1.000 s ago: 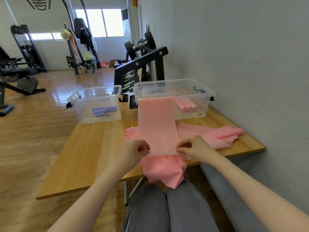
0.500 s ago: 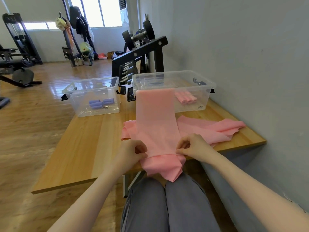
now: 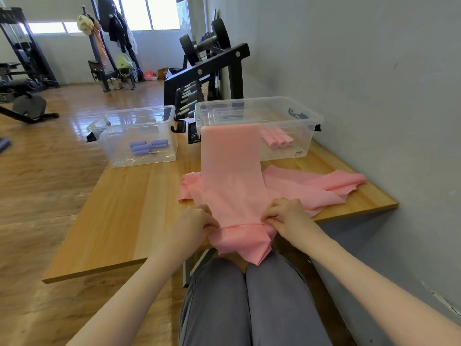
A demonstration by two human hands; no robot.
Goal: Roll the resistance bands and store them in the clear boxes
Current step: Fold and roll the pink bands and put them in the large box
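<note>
Pinching the near end of a flat pink resistance band (image 3: 232,176) at the worktop's (image 3: 129,208) near edge, the left hand (image 3: 193,224) and right hand (image 3: 284,217) each grip one corner, while its far end drapes over the front wall of the right clear box (image 3: 287,126) holding pink rolls (image 3: 277,141). More loose pink bands (image 3: 314,186) lie crumpled beneath and to the right. Far left stands the second clear box (image 3: 134,138) with purple rolls (image 3: 147,146); a black dumbbell rack (image 3: 207,78) rises behind both.
</note>
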